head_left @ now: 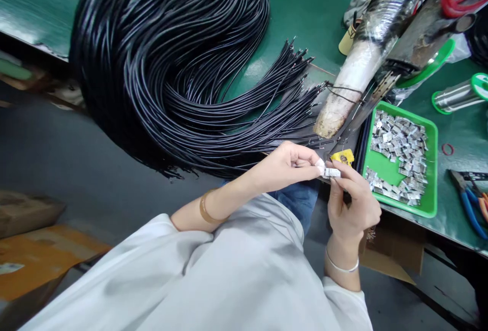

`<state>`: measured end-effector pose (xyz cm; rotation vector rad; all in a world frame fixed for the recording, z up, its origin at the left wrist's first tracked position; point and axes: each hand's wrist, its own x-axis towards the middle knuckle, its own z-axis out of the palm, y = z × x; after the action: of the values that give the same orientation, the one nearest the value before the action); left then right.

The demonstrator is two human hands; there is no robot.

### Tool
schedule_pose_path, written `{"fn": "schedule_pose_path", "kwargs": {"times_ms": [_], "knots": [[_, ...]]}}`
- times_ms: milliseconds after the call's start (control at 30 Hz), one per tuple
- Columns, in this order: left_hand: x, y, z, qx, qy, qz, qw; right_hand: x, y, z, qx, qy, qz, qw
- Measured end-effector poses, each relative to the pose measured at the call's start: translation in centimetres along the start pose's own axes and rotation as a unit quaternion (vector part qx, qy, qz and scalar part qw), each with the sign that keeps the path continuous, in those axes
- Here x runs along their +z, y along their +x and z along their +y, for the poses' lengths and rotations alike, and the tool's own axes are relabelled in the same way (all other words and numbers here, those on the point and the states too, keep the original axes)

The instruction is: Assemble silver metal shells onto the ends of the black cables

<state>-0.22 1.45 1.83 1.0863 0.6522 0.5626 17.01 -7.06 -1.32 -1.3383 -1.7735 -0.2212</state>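
Note:
My left hand [299,163] is closed in a pinch, with white wrapping on a fingertip. Between both hands is a small silver metal connector [333,173] that looks like a USB plug. My right hand [354,196] pinches its other end between thumb and fingers. Just behind the right fingers shows a yellow piece [343,157] with dark print. Close to the right hand stands a green tray [431,168] holding many similar silver connectors [398,138]. Beyond the left hand lies a large bundle of black cables [163,66], their stripped ends pointing toward my hands.
A wrapped fume pipe [346,82] slants down over the green bench [293,10]. At right are a solder spool [457,96], a red ring [448,149], blue-and-orange-handled pliers [470,209] and red-handled scissors [453,3]. Cardboard boxes [46,254] sit on the floor at left.

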Motion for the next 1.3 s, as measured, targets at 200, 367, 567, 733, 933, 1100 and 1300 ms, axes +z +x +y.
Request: {"fn": "schedule_pose_path", "kwargs": {"times_ms": [200, 367, 567, 733, 933, 1100, 1300], "knots": [[0.9, -1.6, -0.7, 0.146, 0.145, 0.027, 0.978, -0.3, 0.6, -0.7, 0.153, 0.145, 0.047, 0.976], [1.3, -2.4, -1.7, 0.303, 0.310, 0.079, 0.898, -0.5, 1.1, -1.0, 0.314, 0.207, 0.009, 0.926], [1.2, -2.3, -2.8, 0.346, 0.310, 0.072, 0.883, -0.4, 0.6, -0.9, 0.303, 0.182, -0.003, 0.936], [1.0, -1.5, -2.8, 0.171, 0.140, 0.092, 0.971, 0.4, -0.5, -0.9, 0.179, 0.015, 0.052, 0.982], [0.4, -0.4, -2.2, 0.084, 0.009, 0.088, 0.993, 0.8, -0.1, -1.1, 0.185, 0.087, 0.185, 0.961], [0.2, 0.1, -1.9, 0.083, 0.004, 0.090, 0.993, 1.2, 0.3, -1.3, 0.097, 0.056, 0.111, 0.988], [0.7, 0.6, -2.2, 0.122, 0.082, 0.131, 0.980, 1.6, 0.5, -1.3, 0.052, -0.021, 0.047, 0.997]]}}
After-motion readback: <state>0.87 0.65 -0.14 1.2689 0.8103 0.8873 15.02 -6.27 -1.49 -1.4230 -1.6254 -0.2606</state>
